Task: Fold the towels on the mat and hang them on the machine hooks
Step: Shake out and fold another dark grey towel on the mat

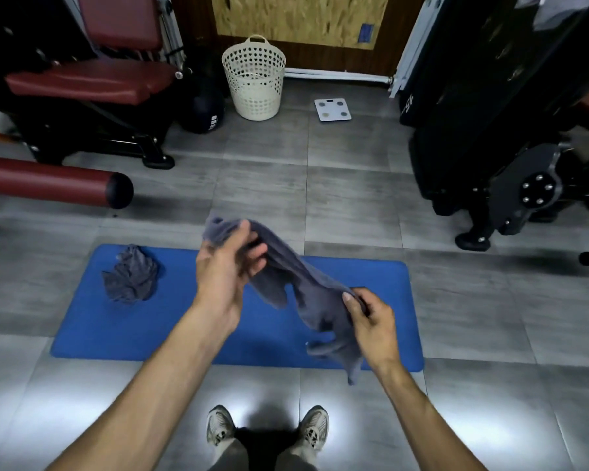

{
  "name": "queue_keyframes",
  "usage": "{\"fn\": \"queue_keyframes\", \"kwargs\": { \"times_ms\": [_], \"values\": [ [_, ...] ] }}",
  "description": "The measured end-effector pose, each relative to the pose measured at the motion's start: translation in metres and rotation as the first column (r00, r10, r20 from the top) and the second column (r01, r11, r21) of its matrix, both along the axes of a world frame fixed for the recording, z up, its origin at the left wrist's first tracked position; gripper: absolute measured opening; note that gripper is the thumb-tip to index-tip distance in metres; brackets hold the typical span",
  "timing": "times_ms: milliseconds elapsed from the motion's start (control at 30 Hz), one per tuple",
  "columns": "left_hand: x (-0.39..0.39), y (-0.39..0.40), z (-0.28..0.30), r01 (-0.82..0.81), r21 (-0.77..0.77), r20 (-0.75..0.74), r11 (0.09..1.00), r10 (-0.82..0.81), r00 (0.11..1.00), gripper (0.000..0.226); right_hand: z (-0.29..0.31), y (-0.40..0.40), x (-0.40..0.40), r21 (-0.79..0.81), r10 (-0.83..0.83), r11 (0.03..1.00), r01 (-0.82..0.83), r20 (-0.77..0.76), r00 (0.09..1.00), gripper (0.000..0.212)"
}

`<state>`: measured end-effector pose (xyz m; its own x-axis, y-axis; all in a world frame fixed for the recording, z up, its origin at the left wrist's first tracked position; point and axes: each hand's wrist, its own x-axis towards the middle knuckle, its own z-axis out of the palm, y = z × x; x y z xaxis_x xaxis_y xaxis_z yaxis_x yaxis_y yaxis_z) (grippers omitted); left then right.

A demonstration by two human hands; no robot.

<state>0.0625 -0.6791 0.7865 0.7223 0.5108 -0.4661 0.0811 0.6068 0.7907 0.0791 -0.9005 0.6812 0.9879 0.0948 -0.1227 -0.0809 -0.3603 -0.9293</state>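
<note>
Floor: grey tiles [354,185], with a blue mat [123,328] lying flat in front of the person's two shoes [267,428].
Held towel: a grey towel [296,277] is up in the air above the mat, stretched slantwise between both hands, one loose end hanging below the right hand.
Left hand: the left hand [227,266] grips the far, upper end of the held towel, thumb over the cloth and fingers [257,251] curled round it.
Right hand: the right hand [373,322] pinches the near, lower part of the same towel, its fingers closed on a fold.
Second towel: a crumpled grey towel [131,275] lies in a heap on the left part of the mat, well apart from both hands.
Machine, right: a black weight machine [497,107] stands at the right edge; its hooks cannot be made out.
Machine, left: a bench with dark red pads [82,79] and a red roller pad [51,180].
Back wall: a cream perforated laundry basket [254,76] stands on the floor, a white bathroom scale [333,109] near it on its right, a dark ball [206,112] just left of it.
</note>
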Motion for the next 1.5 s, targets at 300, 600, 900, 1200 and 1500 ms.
{"fn": "queue_keyframes", "kwargs": {
  "times_ms": [300, 600, 900, 1200, 1500],
  "values": [
    [-0.02, -0.028, -0.06, 0.606, 0.715, -0.203, 0.349, -0.726, 0.658, 0.017, 0.094, 0.021, 0.024, -0.161, 0.546, 0.833, -0.529, 0.09, 0.833, 0.025],
    [0.022, 0.023, -0.008, 0.655, 0.742, -0.315, 0.139, -0.792, 0.524, 0.032, 0.083, -0.033, 0.055, -0.164, 0.646, 0.609, -0.776, -0.466, 0.604, 0.032],
    [0.043, 0.082, -0.039, 0.7, 0.706, -0.495, 0.108, -0.632, 0.596, 0.038, 0.006, -0.091, 0.076, -0.783, 0.312, 0.345, -0.518, -0.424, 0.85, 0.034],
    [0.017, 0.127, -0.121, 0.881, 0.465, -0.711, -0.086, -0.629, 0.314, 0.05, -0.044, -0.124, 0.069, -0.673, 0.229, 0.426, -0.604, -0.566, 0.792, 0.037],
    [-0.035, 0.183, -0.208, 0.956, 0.212, -0.797, -0.204, -0.602, 0.048, 0.046, -0.088, -0.125, -0.024, -0.814, 0.143, 0.134, -0.565, -0.548, 0.824, 0.033]
  ]
}}
